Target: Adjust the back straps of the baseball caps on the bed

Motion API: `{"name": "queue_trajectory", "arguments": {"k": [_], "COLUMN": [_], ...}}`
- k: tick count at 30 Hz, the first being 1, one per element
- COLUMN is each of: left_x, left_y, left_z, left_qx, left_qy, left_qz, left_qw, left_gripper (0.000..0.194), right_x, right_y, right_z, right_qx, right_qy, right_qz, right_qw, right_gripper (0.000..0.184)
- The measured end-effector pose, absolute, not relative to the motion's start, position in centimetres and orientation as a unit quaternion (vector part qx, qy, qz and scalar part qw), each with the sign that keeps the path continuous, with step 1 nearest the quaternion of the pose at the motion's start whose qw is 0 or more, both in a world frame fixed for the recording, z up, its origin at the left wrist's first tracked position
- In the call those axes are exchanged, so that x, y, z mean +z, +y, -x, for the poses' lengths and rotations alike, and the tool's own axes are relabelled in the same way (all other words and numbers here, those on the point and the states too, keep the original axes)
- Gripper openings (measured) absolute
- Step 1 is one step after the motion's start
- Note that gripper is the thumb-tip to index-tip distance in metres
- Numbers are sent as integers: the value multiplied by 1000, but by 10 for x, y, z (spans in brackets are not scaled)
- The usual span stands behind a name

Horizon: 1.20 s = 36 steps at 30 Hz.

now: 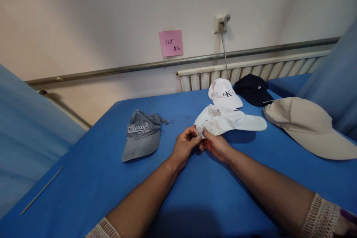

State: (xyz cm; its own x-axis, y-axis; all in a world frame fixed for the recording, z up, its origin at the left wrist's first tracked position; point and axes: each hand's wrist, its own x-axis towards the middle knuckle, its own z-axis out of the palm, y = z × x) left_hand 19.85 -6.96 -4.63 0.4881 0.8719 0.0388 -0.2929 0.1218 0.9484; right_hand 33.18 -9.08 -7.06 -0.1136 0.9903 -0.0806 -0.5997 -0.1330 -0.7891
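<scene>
A pale, whitish baseball cap [223,121] is held above the blue table, its brim pointing right. My left hand [184,143] pinches the near left edge of the cap, at what looks like its back strap. Close beside it, my right hand [216,145] grips the same edge with thumb on top. The fingertips of both hands almost meet there, and the small part between them is hard to make out. Left of my hands lies a grey cap [142,134] with white "Always" lettering, its strap end sticking out to the right.
Behind the held cap sit a white cap [224,93] with black letters and a black cap [252,89]. A large beige cap [304,122] lies at the right. A thin stick [41,190] rests on the blue table [92,178]. Curtains [25,130] hang at both sides.
</scene>
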Motion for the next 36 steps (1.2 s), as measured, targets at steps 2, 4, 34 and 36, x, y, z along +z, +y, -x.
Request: {"name": "queue_trajectory", "arguments": {"k": [2,4,34,36], "left_x": [-42,-38,-28,-28], "left_y": [-70,-70,-64,-69], "left_z": [-197,-195,-183,-186], "left_qx": [433,446,287,307], "left_qy": [262,263,324,314], "left_qz": [-500,-498,-832,-803], "left_qw": [703,696,347,403], "left_gripper": [24,27,17,18], "right_x": [-68,-67,-73,-74], "right_y": [-91,-90,-85,-84], "right_z": [-334,-337,-346,-344], "right_qx": [684,683,539,539], "right_qy": [-293,-281,-369,-381], "right_qz": [308,299,403,427], "right_qw": [593,604,641,618], "right_gripper": [42,39,38,40]}}
